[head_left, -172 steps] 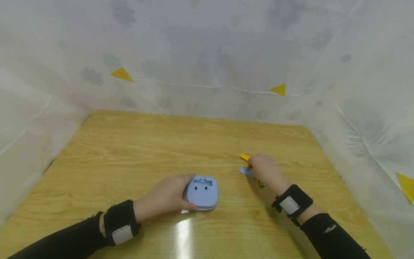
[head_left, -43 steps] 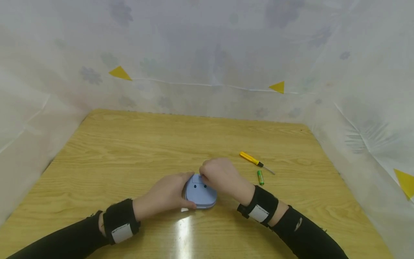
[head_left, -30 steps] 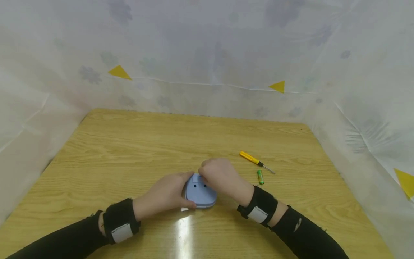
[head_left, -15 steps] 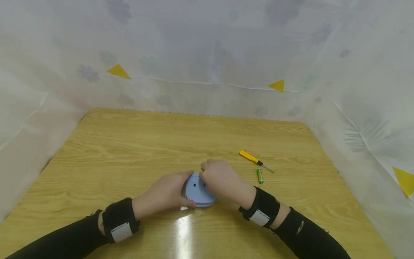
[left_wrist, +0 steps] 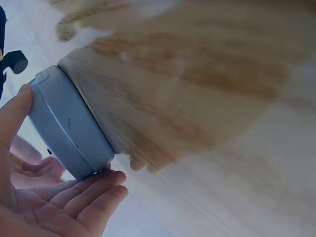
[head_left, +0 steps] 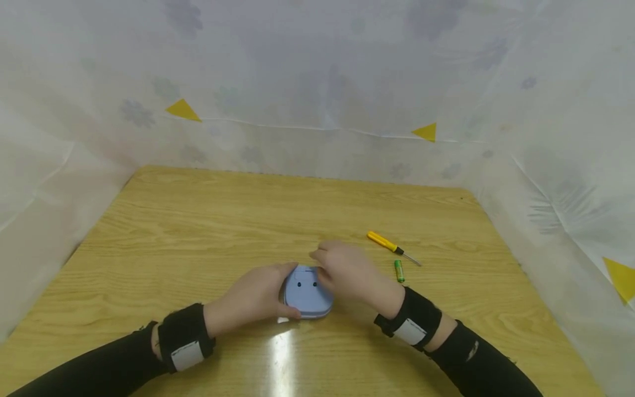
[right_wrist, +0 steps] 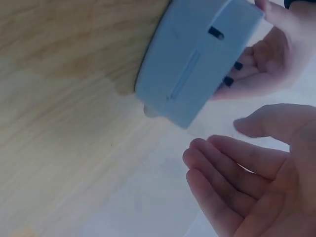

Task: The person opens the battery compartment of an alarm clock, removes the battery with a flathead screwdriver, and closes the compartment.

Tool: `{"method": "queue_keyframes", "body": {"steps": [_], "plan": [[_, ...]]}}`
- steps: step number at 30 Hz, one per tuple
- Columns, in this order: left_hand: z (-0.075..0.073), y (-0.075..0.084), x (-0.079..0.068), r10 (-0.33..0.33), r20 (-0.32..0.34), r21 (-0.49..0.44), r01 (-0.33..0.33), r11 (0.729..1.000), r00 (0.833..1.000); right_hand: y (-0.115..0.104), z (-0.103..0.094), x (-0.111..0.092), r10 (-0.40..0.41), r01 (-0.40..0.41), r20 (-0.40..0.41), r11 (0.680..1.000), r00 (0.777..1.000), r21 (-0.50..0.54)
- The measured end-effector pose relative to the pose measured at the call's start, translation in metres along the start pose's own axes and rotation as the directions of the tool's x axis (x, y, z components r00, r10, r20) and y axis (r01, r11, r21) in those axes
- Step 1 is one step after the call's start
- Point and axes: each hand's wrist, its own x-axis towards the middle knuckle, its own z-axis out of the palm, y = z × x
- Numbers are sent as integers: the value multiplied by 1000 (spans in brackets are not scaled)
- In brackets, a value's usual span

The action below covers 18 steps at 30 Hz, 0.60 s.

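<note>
A light-blue, rounded-square battery-powered device (head_left: 306, 301) lies on the table with two dark round spots facing up. My left hand (head_left: 254, 293) grips its left side, thumb at the near edge and fingers at the far edge. At the device's far end, the battery cover (head_left: 302, 274) sits over the compartment. My right hand (head_left: 349, 274) hovers at the right far corner in the head view. In the right wrist view, the right hand (right_wrist: 242, 182) has relaxed, bent fingers apart from the device (right_wrist: 190, 64) and holds nothing.
A green battery (head_left: 399, 271) lies on the wooden table (head_left: 223, 220) right of my right hand. Beyond it lies a yellow-handled screwdriver (head_left: 383, 241), its tip pointing right and nearer. Pale patterned sheeting (head_left: 307, 71) surrounds the table's back and sides.
Earlier the compartment was uncovered and my right hand was by the screwdriver and a flat blue piece. The cover now sits on the device; my right fingers have just lifted off it.
</note>
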Motion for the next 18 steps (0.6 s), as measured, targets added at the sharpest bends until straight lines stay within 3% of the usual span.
{"method": "queue_keyframes", "body": {"steps": [8, 18], "plan": [[1, 0, 0, 2, -7, 3, -1, 1000, 1000, 8, -2, -19, -3, 0, -66, 999, 998, -41], [0, 2, 0, 3, -3, -7, -3, 1000, 1000, 7, 14, -38, 44, -46, 100, 999, 994, 19]]}}
